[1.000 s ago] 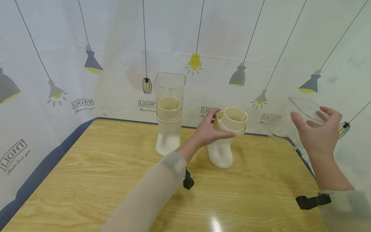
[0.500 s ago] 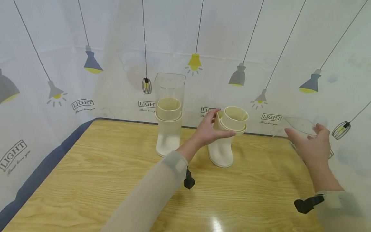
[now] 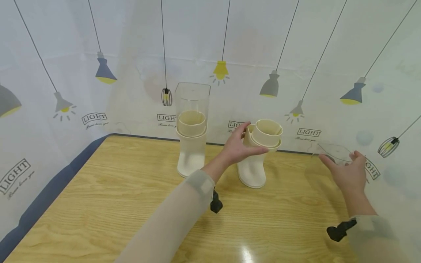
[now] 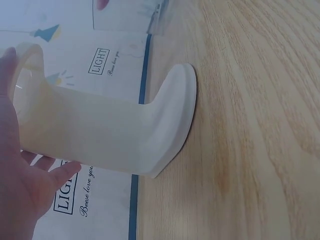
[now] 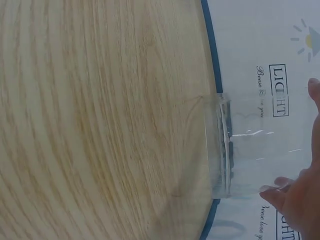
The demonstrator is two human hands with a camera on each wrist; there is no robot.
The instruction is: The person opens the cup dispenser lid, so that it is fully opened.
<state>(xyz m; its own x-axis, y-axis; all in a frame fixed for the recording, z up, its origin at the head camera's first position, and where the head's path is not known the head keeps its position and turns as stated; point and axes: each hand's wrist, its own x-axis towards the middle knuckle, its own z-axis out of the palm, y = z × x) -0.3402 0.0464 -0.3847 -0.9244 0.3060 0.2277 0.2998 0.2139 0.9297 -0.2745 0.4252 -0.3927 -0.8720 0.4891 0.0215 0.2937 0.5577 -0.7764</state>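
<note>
A cream boot-shaped stand with a round collar at its top is upright on the wooden table, right of centre. My left hand grips it just below the collar, thumb across the front; the left wrist view shows the fingers on the stand. Over at the right, my right hand holds a clear plastic container, fingers and thumb spread round its sides. In the right wrist view the see-through container has its end near the table's far edge.
A matching cream stand with a clear container fitted on top is left of my left hand. The table backs onto a white cloth printed with lamps, with a dark blue border along the edge.
My right hand has come down and to the left with the clear container, closer to the table. The left hand keeps its grip on the stand, nearly still.
</note>
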